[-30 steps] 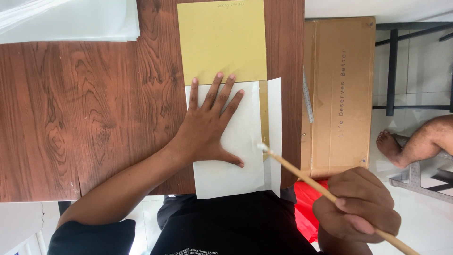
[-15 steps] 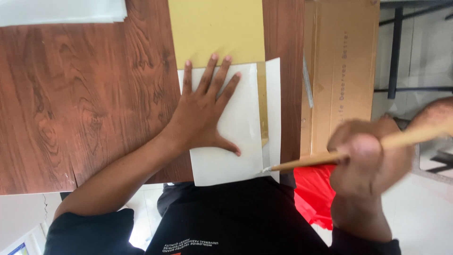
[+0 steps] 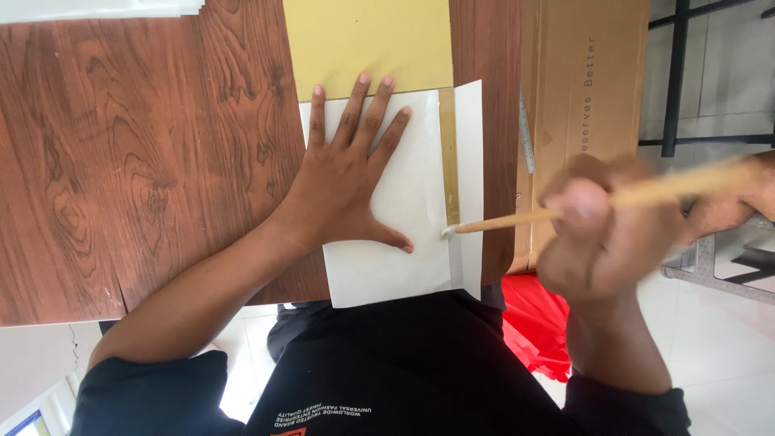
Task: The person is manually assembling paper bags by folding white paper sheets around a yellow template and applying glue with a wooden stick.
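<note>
One white envelope (image 3: 408, 242) lies on the wooden table (image 3: 137, 161), at the edge nearest the person, and serves as the landmark here. Its long flap (image 3: 470, 178) is folded open on the right, with a tan strip (image 3: 449, 153) running between flap and body. One yellow envelope (image 3: 367, 44) lies just beyond the white envelope, its near edge tucked under it. One flat brown cardboard box (image 3: 581, 89), long and rectangular with a line of dark print along its length, lies to the right of the white envelope, past the table's edge. A stack of white paper (image 3: 97, 8) sits far off to the upper left.

The left hand (image 3: 343, 182) rests flat on the white envelope, fingers spread, gripping nothing. The right hand (image 3: 605, 234), blurred, is closed around one wooden brush (image 3: 517, 220), whose tip touches the tan strip.
</note>
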